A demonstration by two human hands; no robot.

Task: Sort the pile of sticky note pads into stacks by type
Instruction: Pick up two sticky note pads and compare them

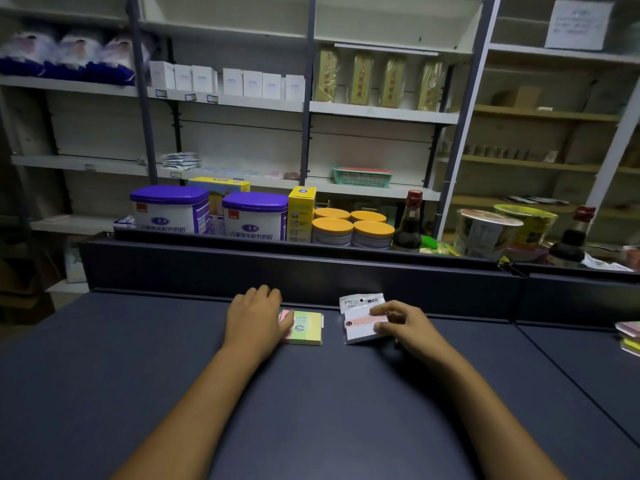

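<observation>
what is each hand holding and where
Right hand pinches the white packet at its right edge, thumb and forefinger. Left hand rests on the left end of the pastel pad; a grip cannot be told.
</observation>
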